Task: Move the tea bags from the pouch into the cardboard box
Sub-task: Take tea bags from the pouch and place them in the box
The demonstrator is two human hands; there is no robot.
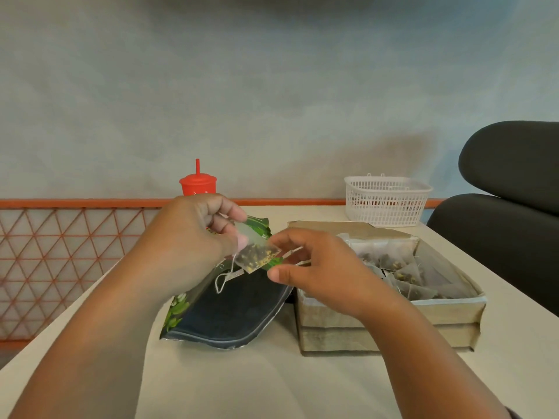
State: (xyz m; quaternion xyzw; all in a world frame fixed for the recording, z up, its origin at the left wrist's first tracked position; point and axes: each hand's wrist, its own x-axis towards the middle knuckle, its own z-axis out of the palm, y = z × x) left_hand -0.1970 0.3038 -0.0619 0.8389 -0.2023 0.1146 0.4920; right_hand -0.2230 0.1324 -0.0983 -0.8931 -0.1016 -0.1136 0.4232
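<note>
Holding the tea bag: one tea bag [257,255] is pinched at its upper edge by the thumb and curled fingers of the left hand [193,237], and so it is kept in the air between the two hands.
String: a white string [223,276] is left hanging in a loop under the left hand.
Right hand: the right hand [314,267] is half closed, with thumb and first finger spread like a letter C just at the bag's right corner; whether the bag or its tag is already gripped cannot be told.
Reason, as a judgement: the bag seems to be offered across, because the box is on the right hand's side.
Pouch: the pouch [233,313] is laid flat under both hands, its mouth turned up toward the left hand; what remains inside is hidden.
Cardboard box: the cardboard box [378,325] is set open just beside the pouch, under and beyond the right hand.
Box contents: many tea bags [405,273] are already piled in it.
Basket: a white basket [387,201] is placed well beyond the right hand; its contents cannot be read.
Cup: a red cup [198,182] is seen behind the left hand.
</note>
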